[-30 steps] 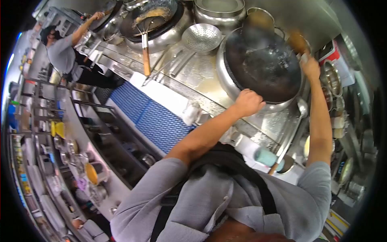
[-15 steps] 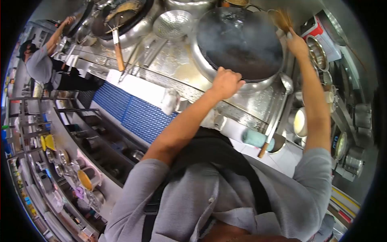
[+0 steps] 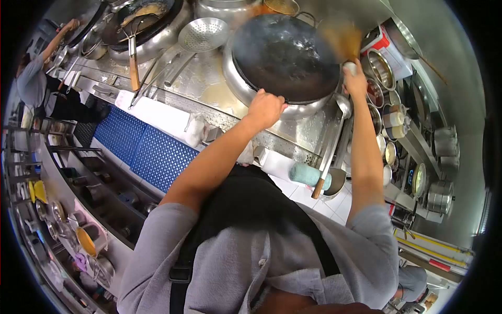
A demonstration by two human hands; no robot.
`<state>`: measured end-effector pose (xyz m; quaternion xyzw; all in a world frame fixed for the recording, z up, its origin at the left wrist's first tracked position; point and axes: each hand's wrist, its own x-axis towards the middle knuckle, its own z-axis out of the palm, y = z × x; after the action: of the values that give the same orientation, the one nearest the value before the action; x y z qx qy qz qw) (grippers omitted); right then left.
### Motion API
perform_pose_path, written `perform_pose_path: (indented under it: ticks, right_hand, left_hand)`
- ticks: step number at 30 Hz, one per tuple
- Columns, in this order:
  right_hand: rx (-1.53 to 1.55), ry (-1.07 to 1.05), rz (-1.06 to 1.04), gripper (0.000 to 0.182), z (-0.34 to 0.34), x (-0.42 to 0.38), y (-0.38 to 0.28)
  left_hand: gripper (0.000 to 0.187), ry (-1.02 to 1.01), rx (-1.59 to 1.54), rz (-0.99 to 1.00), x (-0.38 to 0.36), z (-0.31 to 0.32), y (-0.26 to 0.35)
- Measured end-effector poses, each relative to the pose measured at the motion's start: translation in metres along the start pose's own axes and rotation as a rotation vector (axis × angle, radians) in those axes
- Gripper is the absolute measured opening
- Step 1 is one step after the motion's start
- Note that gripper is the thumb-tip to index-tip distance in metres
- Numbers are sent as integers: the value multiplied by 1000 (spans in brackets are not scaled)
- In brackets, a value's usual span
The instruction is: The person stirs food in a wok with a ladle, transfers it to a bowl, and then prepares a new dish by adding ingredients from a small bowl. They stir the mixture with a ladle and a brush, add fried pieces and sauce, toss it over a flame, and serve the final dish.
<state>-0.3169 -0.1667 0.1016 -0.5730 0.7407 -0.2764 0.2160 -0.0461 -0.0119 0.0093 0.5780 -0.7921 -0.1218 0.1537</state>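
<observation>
At the near rim of a large dark wok (image 3: pixel 285 73), my left hand (image 3: pixel 265 111) is closed on the edge, knuckles up. The wok sits in a round metal burner ring (image 3: pixel 238 86), with shiny wetness inside and thin steam above it. My right hand (image 3: pixel 354 81) grips the pale handle of a bamboo wok brush (image 3: pixel 340 41). Its tan bristles are smeared by motion beside the wok's far right rim. A steel ladle (image 3: pixel 342 104) lies just below my right hand, its long handle running toward me and ending in wood.
A perforated skimmer (image 3: pixel 204 34) and a wooden-handled strainer (image 3: pixel 133 68) lie to the left, near a second wok (image 3: pixel 149 21). Bowls and pots (image 3: pixel 379 68) crowd the right side. A rolled green cloth (image 3: pixel 308 175) hangs at the front edge. Another person (image 3: pixel 36 78) works at far left.
The view has shifted, so the stove appears further left. My right hand has come nearer to me with the brush. Steam over the wok has thinned. My left hand stays on the rim.
</observation>
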Motion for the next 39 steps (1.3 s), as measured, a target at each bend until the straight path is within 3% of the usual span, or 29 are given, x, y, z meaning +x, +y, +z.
perform_pose_path:
  ticks: [2,4,5,9,11,13,16,17,19,21,22,25,26,27,29,31,33,35,37,39]
  right_hand:
    - [132,186,-290,73,-1,-12,62]
    - [395,112,-201,72,0,-105,61]
    - [375,136,-190,71,11,-136,82]
    - [-4,208,-152,70,65,-245,162]
    - [-255,-120,136,69,55,-268,157]
    - [-301,-199,111,61,51,-266,211]
    - [-342,160,-180,46,20,-284,253]
    - [-271,-66,68,54,10,-293,255]
    - [-237,-269,124,63,13,-316,273]
    - [-272,-114,97,71,28,-324,279]
    - [-332,96,-69,53,33,-327,280]
    - [-52,53,196,31,2,-309,233]
    - [41,91,139,15,-11,-303,212]
    - [139,156,33,12,-7,-291,228]
    - [470,102,106,9,-7,-264,247]
    - [546,132,124,18,-19,-224,233]
    - [632,298,95,16,-49,-183,161]
    - [611,330,-27,25,-66,-120,160]
    - [579,275,32,27,-86,-51,169]
    - [537,204,92,28,-104,8,184]
  left_hand:
    - [32,52,-14,45,-12,8,-7]
    - [31,92,-46,65,-15,17,-15]
    - [31,107,-65,60,-15,18,-17]
    - [32,171,-104,65,-9,16,-16]
    - [31,181,-101,79,-1,14,-15]
    - [31,181,-102,90,9,15,-11]
    - [30,178,-70,92,10,21,-11]
    - [30,190,-58,106,11,22,-12]
    - [29,169,-62,91,12,18,-8]
    - [29,172,-71,73,12,17,-7]
    - [29,236,-86,101,11,16,-6]
    - [27,280,-94,119,13,20,-5]
    - [26,286,-96,133,13,19,-4]
    - [26,292,-98,141,12,18,-3]
    - [27,295,-105,132,12,20,-1]
    - [24,312,-146,123,8,18,2]
    - [17,299,-147,100,4,21,3]
    - [15,362,-191,84,0,17,9]
    - [19,495,-285,66,-17,2,27]
    - [23,438,-347,-16,-47,-16,39]
